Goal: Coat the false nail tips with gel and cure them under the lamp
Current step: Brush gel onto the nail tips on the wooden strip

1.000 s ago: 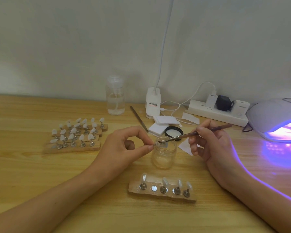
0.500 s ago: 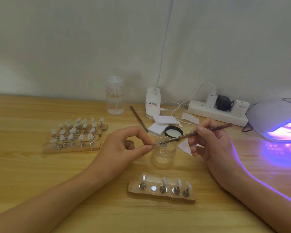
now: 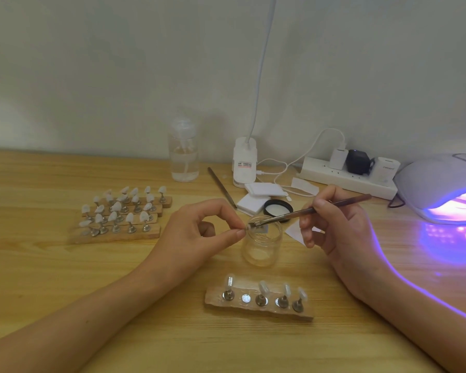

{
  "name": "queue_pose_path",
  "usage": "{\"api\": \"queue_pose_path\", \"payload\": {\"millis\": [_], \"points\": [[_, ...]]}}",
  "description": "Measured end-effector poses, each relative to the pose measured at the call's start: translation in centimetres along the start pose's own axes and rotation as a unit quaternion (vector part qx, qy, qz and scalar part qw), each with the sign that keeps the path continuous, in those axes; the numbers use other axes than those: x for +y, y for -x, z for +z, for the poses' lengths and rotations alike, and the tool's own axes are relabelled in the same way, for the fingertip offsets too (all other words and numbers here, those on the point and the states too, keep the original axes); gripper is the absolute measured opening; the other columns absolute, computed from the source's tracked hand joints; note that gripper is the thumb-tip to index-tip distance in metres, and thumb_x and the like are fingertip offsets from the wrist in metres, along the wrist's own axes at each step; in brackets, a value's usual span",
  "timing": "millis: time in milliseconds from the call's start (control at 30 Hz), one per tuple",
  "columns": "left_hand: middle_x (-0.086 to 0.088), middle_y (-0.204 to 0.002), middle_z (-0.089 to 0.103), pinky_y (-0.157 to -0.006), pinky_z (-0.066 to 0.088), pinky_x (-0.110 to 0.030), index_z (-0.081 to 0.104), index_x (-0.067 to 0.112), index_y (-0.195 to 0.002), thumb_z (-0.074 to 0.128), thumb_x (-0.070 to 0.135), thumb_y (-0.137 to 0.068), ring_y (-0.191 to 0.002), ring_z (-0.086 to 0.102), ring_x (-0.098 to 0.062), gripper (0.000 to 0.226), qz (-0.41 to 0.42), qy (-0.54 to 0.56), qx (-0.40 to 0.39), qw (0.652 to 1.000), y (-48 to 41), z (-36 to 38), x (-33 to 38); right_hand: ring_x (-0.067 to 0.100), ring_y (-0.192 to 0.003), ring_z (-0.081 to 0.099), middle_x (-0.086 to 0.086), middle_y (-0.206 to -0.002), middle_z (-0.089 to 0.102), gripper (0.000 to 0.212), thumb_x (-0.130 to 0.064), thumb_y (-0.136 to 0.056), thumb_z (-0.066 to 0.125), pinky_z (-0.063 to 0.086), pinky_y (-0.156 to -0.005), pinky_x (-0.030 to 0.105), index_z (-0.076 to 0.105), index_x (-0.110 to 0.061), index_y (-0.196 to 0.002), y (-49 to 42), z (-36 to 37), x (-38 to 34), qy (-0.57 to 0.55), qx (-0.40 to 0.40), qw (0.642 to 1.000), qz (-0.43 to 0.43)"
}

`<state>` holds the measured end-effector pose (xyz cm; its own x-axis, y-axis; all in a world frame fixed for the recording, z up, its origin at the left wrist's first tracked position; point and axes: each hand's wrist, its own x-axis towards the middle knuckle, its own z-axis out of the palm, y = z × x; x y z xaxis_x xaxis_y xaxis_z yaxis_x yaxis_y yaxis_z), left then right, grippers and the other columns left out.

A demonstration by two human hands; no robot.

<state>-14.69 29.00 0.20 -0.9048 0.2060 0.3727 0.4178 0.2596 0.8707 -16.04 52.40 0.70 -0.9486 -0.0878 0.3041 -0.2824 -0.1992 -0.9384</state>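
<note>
Wooden table [image 3: 38, 292] beneath everything. Above the mouth of a clear open jar [image 3: 262, 246], at its left rim: a small pale nail tip [image 3: 247, 226], pinched between thumb and forefinger of the left hand [image 3: 197, 235], remaining fingers curled loosely behind. Too small to tell whether on a stand. From the right, a brush [image 3: 320, 207] gripped pen-fashion in the right hand [image 3: 334, 230], fingers curled round the reddish handle, bristles touching the tip over the jar. Just nearer than the jar, a wooden block [image 3: 258, 309] lying crosswise, carrying four clear tips upright on metal stands, plus one bare metal disc [image 3: 246, 298] in the second place from the left. Well off to the left, several more blocks [image 3: 119, 235] side by side, crowded with white tips on stands. At the far right edge, the lamp [image 3: 436, 184], lit violet, glow spilling onto the table and along the right forearm; interior too washed out to read. Behind the jar, a black lid [image 3: 278, 207] lying open side up, just beside white pads [image 3: 256, 201]. Farther back by the wall: a clear bottle [image 3: 184, 154], a thin metal tool [image 3: 221, 187] lying flat, a white clip base [image 3: 244, 164] with a stalk rising out of view, and a power strip [image 3: 347, 179] with three plugs.
</note>
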Motion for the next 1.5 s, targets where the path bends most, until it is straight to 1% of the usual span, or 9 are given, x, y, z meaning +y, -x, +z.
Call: {"api": "queue_pose_path", "payload": {"millis": [100, 533, 633, 1033, 1133, 1233, 1267, 1400, 1500], "points": [[0.021, -0.044, 0.047, -0.047, 0.029, -0.009, 0.07, 0.016, -0.079, 0.077, 0.012, -0.082, -0.042, 0.032, -0.003, 0.008, 0.003, -0.003, 0.001, 1.0, -0.03, 0.04, -0.01, 0.014, -0.053, 0.056, 0.005, -0.063, 0.061, 0.027, -0.01, -0.099, 0.05, 0.046, -0.047, 0.022, 0.056, -0.017, -0.074, -0.07, -0.05, -0.02, -0.003, 0.023, 1.0, 0.009], [0.023, -0.045, 0.049, -0.047, 0.03, -0.009, 0.07, 0.016, -0.079, 0.076, 0.011, -0.082, -0.042, 0.033, -0.003, 0.008, 0.003, -0.007, 0.0, 1.0, 0.07, 0.0, 0.15, 0.015, -0.055, 0.057, 0.007, -0.064, 0.06, 0.024, -0.019, -0.094, 0.059, 0.047, -0.048, 0.023, 0.059, -0.021, -0.071, 0.06, 0.14, -0.22, -0.005, -0.008, 1.0, 0.005], [0.02, -0.044, 0.047, -0.047, 0.029, -0.011, 0.07, 0.018, -0.078, 0.077, 0.012, -0.082, -0.043, 0.031, -0.003, 0.01, 0.0, -0.004, 0.001, 1.0, 0.07, 0.01, 0.14, 0.014, -0.054, 0.056, 0.005, -0.063, 0.061, 0.031, -0.012, -0.097, 0.052, 0.046, -0.047, 0.023, 0.06, -0.022, -0.069, -0.04, -0.01, -0.09, -0.003, 0.021, 1.0, 0.016], [0.02, -0.045, 0.046, -0.048, 0.03, -0.01, 0.07, 0.02, -0.076, 0.077, 0.013, -0.081, -0.044, 0.031, -0.004, 0.011, -0.006, -0.001, 0.002, 1.0, 0.0, 0.05, 0.03, 0.014, -0.053, 0.056, 0.006, -0.064, 0.06, 0.018, -0.019, -0.093, 0.055, 0.046, -0.047, 0.022, 0.055, -0.014, -0.076, -0.12, -0.07, 0.08, -0.025, -0.005, 1.0, 0.004], [0.011, -0.048, 0.049, -0.048, 0.029, -0.012, 0.07, 0.024, -0.074, 0.078, 0.015, -0.08, -0.045, 0.031, -0.005, 0.014, -0.008, 0.003, 0.001, 1.0, 0.02, 0.01, 0.07, 0.015, -0.054, 0.057, 0.006, -0.063, 0.061, 0.019, -0.017, -0.096, 0.057, 0.047, -0.048, 0.024, 0.052, -0.011, -0.078, -0.1, -0.23, 0.31, -0.002, 0.006, 1.0, 0.007], [-0.018, -0.066, 0.058, -0.049, 0.031, -0.013, 0.069, 0.025, -0.073, 0.079, 0.014, -0.08, -0.046, 0.033, -0.007, 0.016, -0.002, 0.004, 0.0, 1.0, 0.03, -0.03, 0.18, 0.014, -0.053, 0.056, 0.005, -0.064, 0.061, 0.017, -0.023, -0.09, 0.059, 0.046, -0.048, 0.023, 0.054, -0.014, -0.076, -0.15, -0.32, 0.17, -0.019, 0.012, 1.0, 0.009], [-0.017, -0.069, 0.06, -0.049, 0.031, -0.013, 0.069, 0.025, -0.073, 0.079, 0.014, -0.08, -0.046, 0.033, -0.007, 0.016, 0.0, 0.002, 0.001, 1.0, 0.04, -0.03, 0.16, 0.014, -0.053, 0.056, 0.004, -0.064, 0.062, 0.018, -0.023, -0.09, 0.061, 0.047, -0.047, 0.023, 0.055, -0.017, -0.074, -0.13, -0.26, 0.1, -0.025, 0.001, 1.0, 0.005], [0.019, -0.058, 0.056, -0.049, 0.031, -0.009, 0.069, 0.022, -0.074, 0.078, 0.012, -0.08, -0.044, 0.033, -0.003, 0.015, 0.007, -0.006, 0.002, 1.0, 0.14, 0.06, 0.09, 0.015, -0.054, 0.057, 0.006, -0.064, 0.061, 0.021, -0.02, -0.095, 0.058, 0.047, -0.048, 0.024, 0.053, -0.012, -0.076, -0.09, -0.09, 0.19, 0.0, 0.006, 1.0, 0.002], [0.017, -0.065, 0.059, -0.049, 0.032, -0.009, 0.069, 0.024, -0.074, 0.078, 0.013, -0.08, -0.044, 0.034, -0.003, 0.016, 0.011, -0.005, 0.004, 1.0, 0.14, 0.04, 0.04, 0.014, -0.052, 0.055, 0.006, -0.063, 0.06, 0.018, -0.018, -0.094, 0.055, 0.046, -0.047, 0.023, 0.05, -0.011, -0.078, -0.2, -0.29, 0.17, -0.014, 0.026, 1.0, 0.006]]}}
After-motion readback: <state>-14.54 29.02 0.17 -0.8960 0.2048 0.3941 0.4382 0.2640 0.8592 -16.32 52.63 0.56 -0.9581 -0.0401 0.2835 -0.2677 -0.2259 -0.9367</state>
